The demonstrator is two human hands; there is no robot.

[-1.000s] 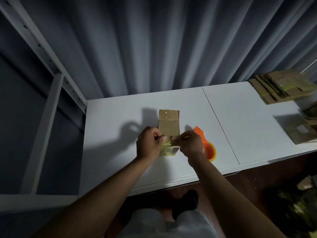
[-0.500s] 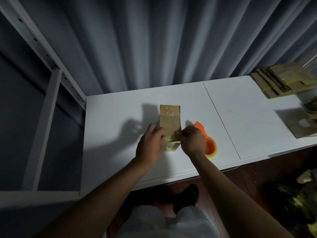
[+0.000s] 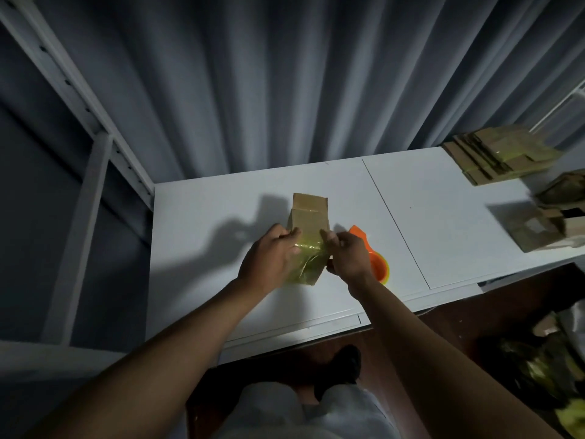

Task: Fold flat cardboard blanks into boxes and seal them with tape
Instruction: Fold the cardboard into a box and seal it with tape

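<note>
Now, left to right:
Shelf frame (image 3: 95,147): pale metal upright, far left, beside the table (image 3: 196,217).
Left hand (image 3: 269,261): fingers curled round the left side of the box, thumb pressed on the yellowish tape.
Box (image 3: 308,223): small cardboard one, mid-table between both hands, near end wrapped in glossy tape (image 3: 308,251), far flap closed.
Right hand (image 3: 346,255): fingertips pinching the box's right edge over the tape.
Tape dispenser (image 3: 376,264): orange, lying on the table just behind the right hand, untouched.
Flat blanks (image 3: 500,156): stacked at the far right corner; more cardboard pieces (image 3: 538,232) nearer, on the right edge.
Step in hand: likely smoothing the tape strip down over the near seam.
Next move: probably calls for firm pressure along the edges, then setting the box aside.
Change from a second ago: hands spread from the middle to the box's sides; tape lying flatter.
</note>
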